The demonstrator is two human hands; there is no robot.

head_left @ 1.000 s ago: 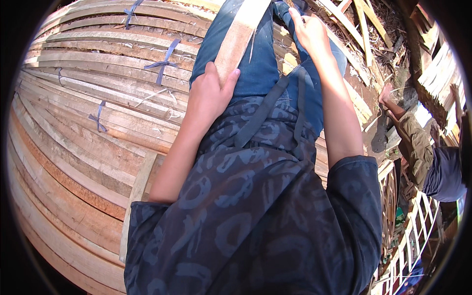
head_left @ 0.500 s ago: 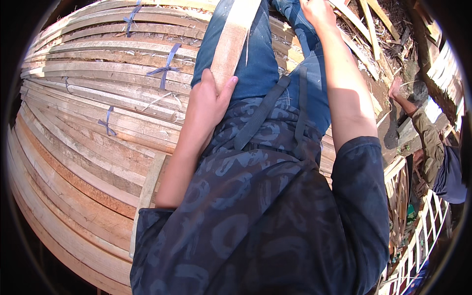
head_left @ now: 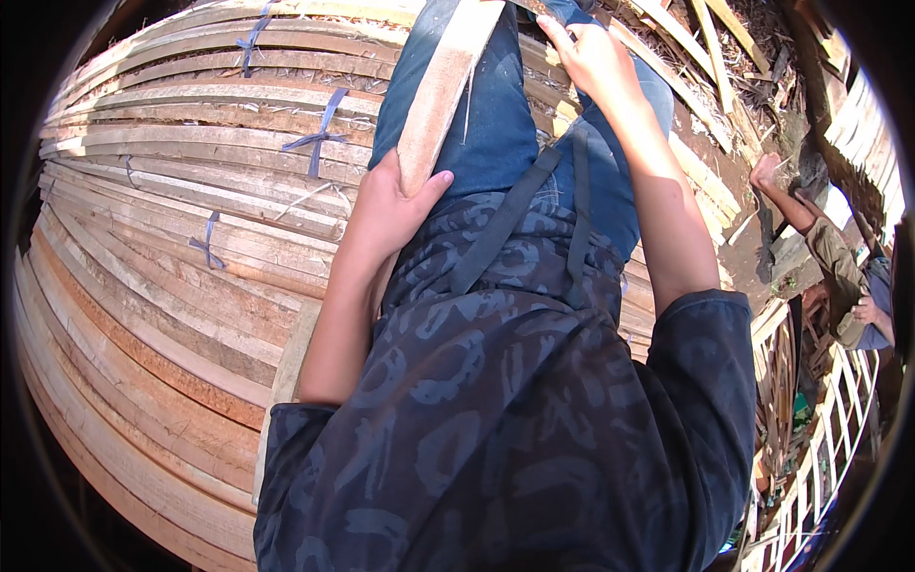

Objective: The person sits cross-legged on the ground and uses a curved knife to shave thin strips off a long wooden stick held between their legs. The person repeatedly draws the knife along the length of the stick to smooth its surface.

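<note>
A pale, flat wooden strip (head_left: 440, 100) lies lengthwise over my jeans, slanting from my waist up toward the top edge of the view. My left hand (head_left: 393, 198) is closed round its near end, thumb on one side and fingers beneath. Up at the right, beyond the strip's far end, my right hand (head_left: 593, 59) is curled with one finger stretched toward the strip. A narrow brownish piece (head_left: 527, 7) shows at the top edge between that finger and the wood. Whatever the right hand grips is too cut off to name.
Long stacked wooden strips (head_left: 162, 381) fill the left side, several bundles tied with blue ties (head_left: 319, 133). Wood scraps and shavings (head_left: 724, 57) litter the ground at upper right. Another person's leg (head_left: 786, 195) reaches in from the right, above a white lattice (head_left: 820, 467).
My right hand has come lower and to the left, toward the strip. The strip's far end has come down into view. The other person at right has shifted, and a hand now shows there.
</note>
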